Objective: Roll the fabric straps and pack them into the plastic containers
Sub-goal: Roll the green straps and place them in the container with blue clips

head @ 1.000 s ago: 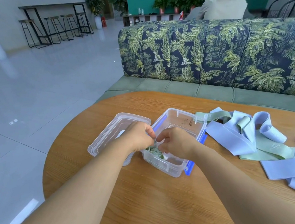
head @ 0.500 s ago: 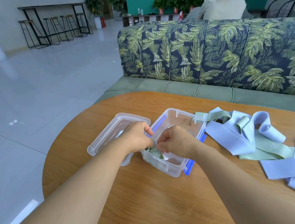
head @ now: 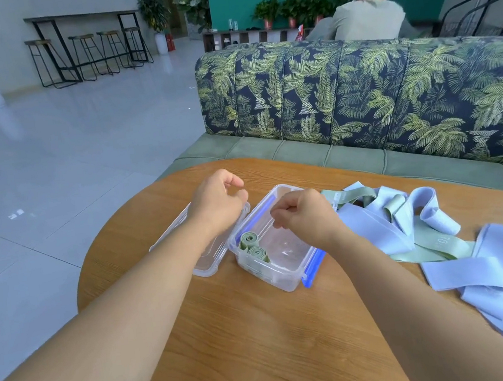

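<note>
A clear plastic container (head: 298, 274) with blue latches stands on the round wooden table (head: 263, 347). Two rolled green straps (head: 252, 247) lie against its left wall. My left hand (head: 218, 202) hovers above a second clear container (head: 205, 267), fingers loosely curled, holding nothing. My right hand (head: 305, 215) hangs over the first container's far end, fingers loosely curled and empty. A heap of loose light blue and green straps (head: 405, 219) lies to the right.
A green sofa (head: 359, 94) with leaf-print cushions runs along the table's far side. A person sits behind it, facing away. More blue straps (head: 492, 274) trail toward the table's right edge. Tiled floor lies to the left.
Both hands let go of the green roll inside the container and lifted up and apart. The two rolls now sit uncovered. The camera tilted and moved closer.
</note>
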`<state>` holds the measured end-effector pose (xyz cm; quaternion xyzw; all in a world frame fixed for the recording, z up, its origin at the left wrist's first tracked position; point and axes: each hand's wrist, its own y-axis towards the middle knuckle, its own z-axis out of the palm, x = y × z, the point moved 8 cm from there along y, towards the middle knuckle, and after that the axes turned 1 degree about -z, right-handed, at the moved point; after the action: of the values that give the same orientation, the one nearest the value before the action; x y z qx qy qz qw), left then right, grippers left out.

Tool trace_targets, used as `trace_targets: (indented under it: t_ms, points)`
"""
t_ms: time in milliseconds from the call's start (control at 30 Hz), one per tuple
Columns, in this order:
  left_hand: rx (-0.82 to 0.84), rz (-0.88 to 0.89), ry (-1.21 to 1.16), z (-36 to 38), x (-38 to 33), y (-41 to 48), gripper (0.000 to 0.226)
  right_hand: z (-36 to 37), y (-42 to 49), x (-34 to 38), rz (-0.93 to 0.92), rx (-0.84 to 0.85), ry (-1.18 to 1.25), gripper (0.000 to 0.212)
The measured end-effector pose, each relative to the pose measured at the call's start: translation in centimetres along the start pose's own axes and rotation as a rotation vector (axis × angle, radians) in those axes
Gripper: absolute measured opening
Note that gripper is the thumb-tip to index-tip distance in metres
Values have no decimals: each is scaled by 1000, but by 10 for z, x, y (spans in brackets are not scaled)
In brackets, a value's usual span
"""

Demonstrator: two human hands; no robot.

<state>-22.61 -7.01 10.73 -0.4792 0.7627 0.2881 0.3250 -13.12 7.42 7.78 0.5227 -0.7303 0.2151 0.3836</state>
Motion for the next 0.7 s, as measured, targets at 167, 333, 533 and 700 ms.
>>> trace_targets:
  t_ms: [167, 333, 533, 700]
  points:
    - [39, 82, 9, 20, -36, -25, 8, -33, -25, -5, 0, -102, 22, 19]
    - [190, 202, -31, 74, -72, -69, 11, -70, -65, -29, 55, -181, 28, 28]
    - [492, 174, 49, 161, -78, -118, 45, -112, -120, -88, 189, -223, -17, 29]
    - [680, 98, 282, 208, -59, -135, 84, -140, -148, -141, 333, -256, -32, 22]
